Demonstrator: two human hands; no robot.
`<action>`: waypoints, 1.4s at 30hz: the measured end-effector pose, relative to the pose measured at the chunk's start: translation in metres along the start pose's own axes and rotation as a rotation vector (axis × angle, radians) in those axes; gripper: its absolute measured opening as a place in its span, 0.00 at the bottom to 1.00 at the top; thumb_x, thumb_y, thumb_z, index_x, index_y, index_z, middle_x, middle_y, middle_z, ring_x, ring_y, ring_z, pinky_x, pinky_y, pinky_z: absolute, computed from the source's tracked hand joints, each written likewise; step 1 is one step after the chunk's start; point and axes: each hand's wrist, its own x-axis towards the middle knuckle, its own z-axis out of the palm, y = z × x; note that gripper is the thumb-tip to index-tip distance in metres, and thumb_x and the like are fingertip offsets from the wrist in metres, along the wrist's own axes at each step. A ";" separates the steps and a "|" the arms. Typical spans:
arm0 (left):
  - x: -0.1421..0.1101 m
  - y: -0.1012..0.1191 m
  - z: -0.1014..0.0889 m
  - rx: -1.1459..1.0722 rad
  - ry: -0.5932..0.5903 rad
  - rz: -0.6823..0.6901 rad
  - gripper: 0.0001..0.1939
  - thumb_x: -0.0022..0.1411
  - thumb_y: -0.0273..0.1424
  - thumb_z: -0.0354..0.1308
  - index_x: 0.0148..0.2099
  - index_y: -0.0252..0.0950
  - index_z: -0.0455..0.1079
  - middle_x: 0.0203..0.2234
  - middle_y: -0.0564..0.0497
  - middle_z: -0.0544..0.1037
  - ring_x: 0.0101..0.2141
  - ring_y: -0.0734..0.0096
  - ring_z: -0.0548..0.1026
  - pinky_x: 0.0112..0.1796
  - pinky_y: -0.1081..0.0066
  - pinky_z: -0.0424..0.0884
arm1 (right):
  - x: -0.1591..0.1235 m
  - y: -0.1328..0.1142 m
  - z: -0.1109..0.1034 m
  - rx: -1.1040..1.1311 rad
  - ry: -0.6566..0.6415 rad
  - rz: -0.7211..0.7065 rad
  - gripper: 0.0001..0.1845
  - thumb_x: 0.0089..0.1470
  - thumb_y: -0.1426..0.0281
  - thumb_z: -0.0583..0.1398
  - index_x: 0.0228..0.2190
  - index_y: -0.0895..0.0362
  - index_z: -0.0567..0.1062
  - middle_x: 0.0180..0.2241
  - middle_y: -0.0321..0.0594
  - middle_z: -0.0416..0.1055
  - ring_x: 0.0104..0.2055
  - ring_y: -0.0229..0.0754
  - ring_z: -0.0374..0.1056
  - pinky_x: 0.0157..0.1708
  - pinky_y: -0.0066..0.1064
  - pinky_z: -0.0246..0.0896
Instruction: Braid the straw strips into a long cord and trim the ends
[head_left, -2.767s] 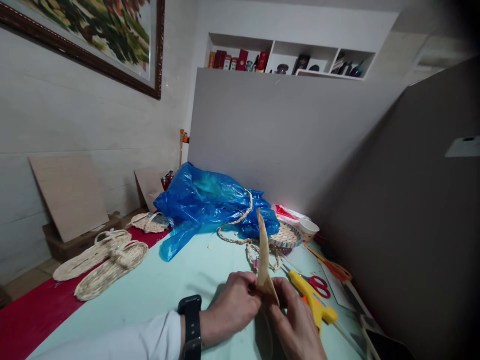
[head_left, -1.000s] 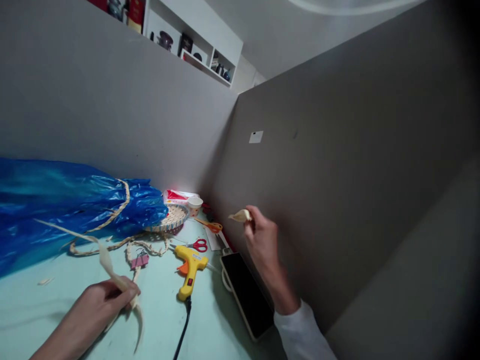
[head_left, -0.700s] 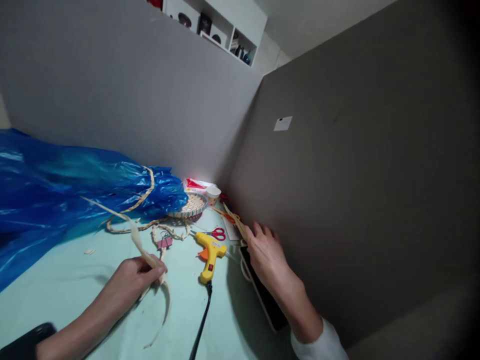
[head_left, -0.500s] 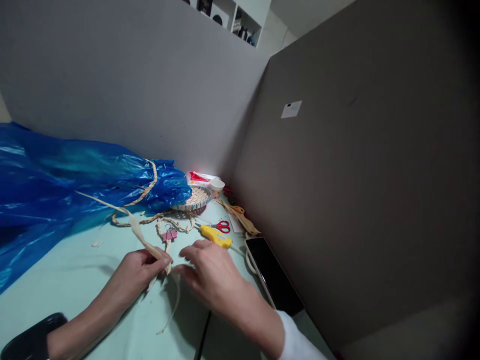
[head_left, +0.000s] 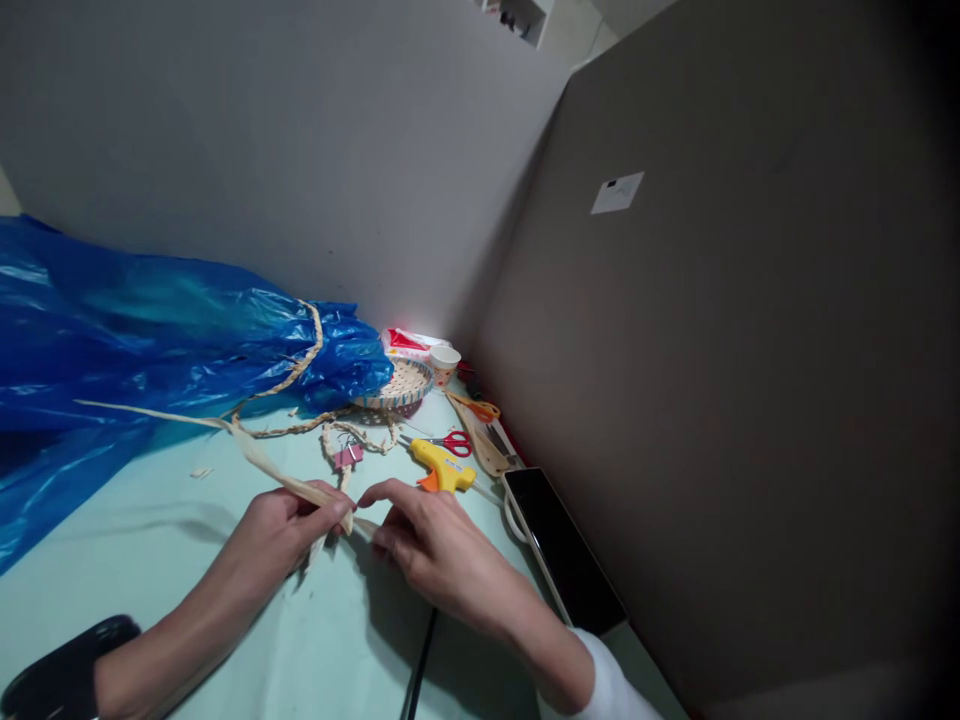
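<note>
My left hand pinches pale, flat fibre strips at the lower end of a braid. One long strip sticks out from those fingers to the upper left, over the cloth and blue plastic. Just to the right, my right hand has its index finger stretched to the left fingertips. Its other fingers are curled on a second strip, which runs across from the left hand. A pink binder clip grips the braid above my hands. Short loose ends hang below the left fingers.
Beyond my right hand lie a yellow glue gun and red-handled scissors. A phone-like dark slab is on the right. Behind are a woven basket, a paper cup and blue plastic tied with braid.
My right hand has closed on the strip that hung down, lifting it off the cloth. The long strip in my left hand has swung lower to the left. The view has shifted slightly.
</note>
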 end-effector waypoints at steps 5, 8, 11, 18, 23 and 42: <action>0.001 -0.003 -0.002 -0.045 -0.028 -0.033 0.25 0.49 0.54 0.64 0.26 0.36 0.70 0.13 0.63 0.56 0.16 0.79 0.51 0.19 0.76 0.45 | 0.005 0.009 -0.002 -0.080 0.128 -0.033 0.11 0.60 0.77 0.60 0.44 0.57 0.77 0.41 0.43 0.76 0.45 0.44 0.70 0.44 0.32 0.59; 0.001 -0.004 0.000 -0.077 0.008 -0.042 0.26 0.45 0.55 0.66 0.28 0.35 0.72 0.12 0.63 0.56 0.16 0.79 0.51 0.19 0.76 0.45 | 0.011 0.006 0.013 -0.182 0.167 -0.157 0.11 0.61 0.63 0.63 0.43 0.55 0.77 0.42 0.42 0.75 0.45 0.47 0.67 0.45 0.37 0.58; 0.003 -0.006 0.000 -0.089 0.033 -0.060 0.28 0.43 0.55 0.67 0.31 0.34 0.74 0.12 0.62 0.58 0.16 0.80 0.51 0.18 0.77 0.44 | 0.013 0.001 0.031 -0.361 0.173 -0.135 0.14 0.63 0.59 0.59 0.39 0.57 0.77 0.37 0.44 0.75 0.42 0.50 0.66 0.43 0.42 0.57; 0.002 -0.002 0.000 -0.086 0.054 -0.070 0.26 0.39 0.54 0.69 0.25 0.35 0.72 0.11 0.62 0.56 0.14 0.81 0.50 0.18 0.77 0.44 | 0.015 0.000 0.035 -0.312 0.216 -0.082 0.12 0.67 0.65 0.55 0.35 0.54 0.76 0.34 0.39 0.73 0.39 0.44 0.65 0.39 0.36 0.53; 0.000 0.003 0.002 -0.103 0.083 -0.079 0.26 0.37 0.52 0.70 0.26 0.34 0.75 0.12 0.60 0.60 0.14 0.80 0.53 0.17 0.76 0.45 | 0.017 -0.003 0.031 -0.203 0.187 -0.062 0.13 0.62 0.59 0.59 0.41 0.55 0.74 0.37 0.40 0.75 0.41 0.46 0.68 0.40 0.36 0.54; -0.005 0.002 0.003 -0.251 0.030 -0.092 0.28 0.50 0.46 0.68 0.49 0.36 0.71 0.23 0.55 0.75 0.15 0.85 0.51 0.19 0.78 0.41 | 0.009 0.017 -0.043 0.769 0.814 -0.110 0.08 0.53 0.72 0.59 0.26 0.54 0.64 0.31 0.33 0.73 0.31 0.37 0.71 0.31 0.27 0.64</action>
